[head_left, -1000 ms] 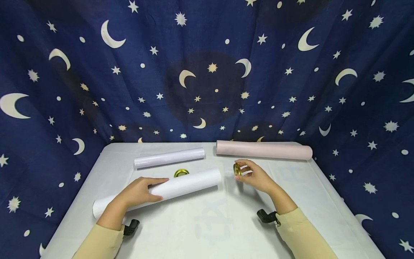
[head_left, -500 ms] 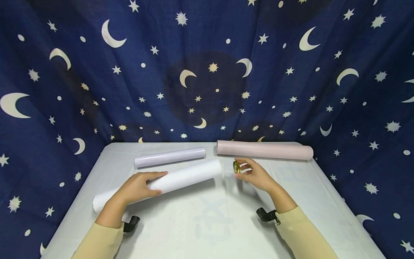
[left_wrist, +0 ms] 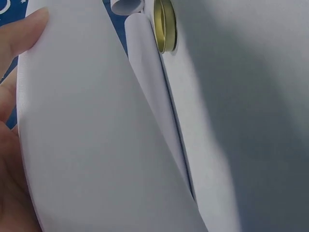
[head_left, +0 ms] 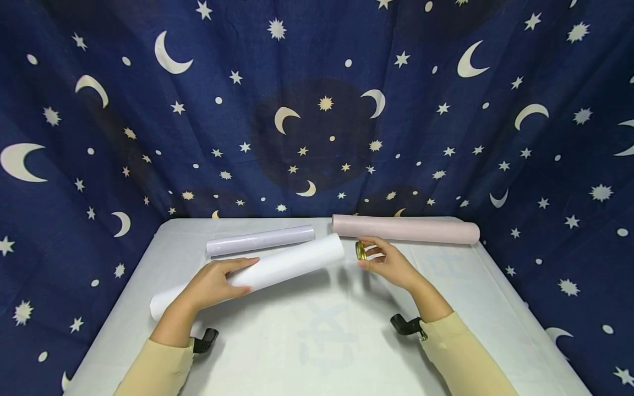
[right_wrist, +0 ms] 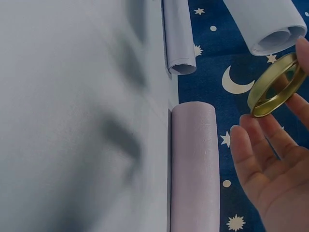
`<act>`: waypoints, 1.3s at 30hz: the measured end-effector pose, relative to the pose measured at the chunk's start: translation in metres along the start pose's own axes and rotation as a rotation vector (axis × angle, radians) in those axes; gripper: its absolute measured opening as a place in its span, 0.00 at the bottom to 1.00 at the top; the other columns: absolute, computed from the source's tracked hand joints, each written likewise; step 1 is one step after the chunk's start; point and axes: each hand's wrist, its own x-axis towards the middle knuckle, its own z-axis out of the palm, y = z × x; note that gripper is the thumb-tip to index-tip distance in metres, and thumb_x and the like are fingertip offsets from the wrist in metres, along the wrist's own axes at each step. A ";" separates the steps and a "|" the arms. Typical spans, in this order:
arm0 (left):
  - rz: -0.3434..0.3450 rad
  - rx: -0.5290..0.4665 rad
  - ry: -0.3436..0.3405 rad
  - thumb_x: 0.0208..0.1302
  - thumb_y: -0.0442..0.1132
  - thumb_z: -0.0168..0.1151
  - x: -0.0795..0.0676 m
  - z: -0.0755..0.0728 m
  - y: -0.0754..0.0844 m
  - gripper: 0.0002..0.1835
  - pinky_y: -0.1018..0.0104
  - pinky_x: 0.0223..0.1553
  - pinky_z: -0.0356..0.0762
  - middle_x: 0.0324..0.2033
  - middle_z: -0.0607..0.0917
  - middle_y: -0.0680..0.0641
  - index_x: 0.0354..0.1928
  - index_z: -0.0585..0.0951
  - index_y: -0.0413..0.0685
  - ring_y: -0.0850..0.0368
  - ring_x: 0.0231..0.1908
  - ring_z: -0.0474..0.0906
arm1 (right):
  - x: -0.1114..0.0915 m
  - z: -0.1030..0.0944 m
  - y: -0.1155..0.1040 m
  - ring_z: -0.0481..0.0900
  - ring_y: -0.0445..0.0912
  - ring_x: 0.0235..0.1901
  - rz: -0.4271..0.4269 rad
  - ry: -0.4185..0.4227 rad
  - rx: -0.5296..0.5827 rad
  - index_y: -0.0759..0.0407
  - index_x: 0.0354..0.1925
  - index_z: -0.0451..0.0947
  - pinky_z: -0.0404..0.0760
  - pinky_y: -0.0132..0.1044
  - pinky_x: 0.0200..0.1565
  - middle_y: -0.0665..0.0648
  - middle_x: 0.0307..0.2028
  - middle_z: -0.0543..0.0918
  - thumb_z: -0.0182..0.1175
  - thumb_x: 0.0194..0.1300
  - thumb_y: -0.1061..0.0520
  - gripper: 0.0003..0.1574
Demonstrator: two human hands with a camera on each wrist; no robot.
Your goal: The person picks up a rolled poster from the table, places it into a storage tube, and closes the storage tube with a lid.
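My left hand (head_left: 213, 283) grips a white paper roll (head_left: 292, 261) from above, fingers behind it and thumb in front. The roll slants up to the right, its right end off the table. Fingertips of my right hand (head_left: 388, 267) pinch a gold metal ring (head_left: 360, 251) just right of that end, a small gap apart. In the right wrist view the held ring (right_wrist: 263, 84) is tilted near the roll's curled opening (right_wrist: 277, 38). A second gold ring (left_wrist: 169, 29) lies on the table in the left wrist view; the white roll hides it in the head view.
Behind the white roll lies a thinner lavender roll (head_left: 260, 240). A pink roll (head_left: 403, 229) rests along the back right edge. The table (head_left: 346, 341) has a white cover, and a dark blue curtain (head_left: 317, 110) with moons and stars surrounds it.
The white roll's right end has risen, and the whole roll has shifted slightly right, covering the table ring in the head view. My right hand has moved slightly up and left with its ring.
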 end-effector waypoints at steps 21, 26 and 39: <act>-0.035 -0.075 -0.012 0.48 0.54 0.81 -0.003 0.009 -0.001 0.35 0.52 0.53 0.77 0.57 0.83 0.58 0.62 0.80 0.76 0.56 0.56 0.79 | 0.013 0.003 -0.012 0.76 0.59 0.57 -0.071 -0.090 0.062 0.63 0.70 0.67 0.77 0.51 0.57 0.64 0.65 0.73 0.68 0.65 0.59 0.39; -0.032 -0.075 -0.011 0.48 0.55 0.80 -0.003 0.010 -0.001 0.35 0.51 0.54 0.77 0.57 0.83 0.58 0.62 0.80 0.76 0.55 0.57 0.79 | 0.015 0.004 -0.012 0.75 0.62 0.58 -0.075 -0.118 0.130 0.65 0.70 0.66 0.79 0.42 0.56 0.67 0.65 0.71 0.68 0.65 0.63 0.39; -0.017 -0.091 -0.021 0.47 0.54 0.81 -0.004 0.010 0.000 0.36 0.52 0.54 0.77 0.57 0.83 0.61 0.62 0.80 0.76 0.57 0.57 0.78 | 0.019 0.009 -0.011 0.75 0.62 0.59 -0.077 -0.188 0.193 0.69 0.69 0.65 0.78 0.44 0.57 0.67 0.64 0.72 0.68 0.64 0.63 0.39</act>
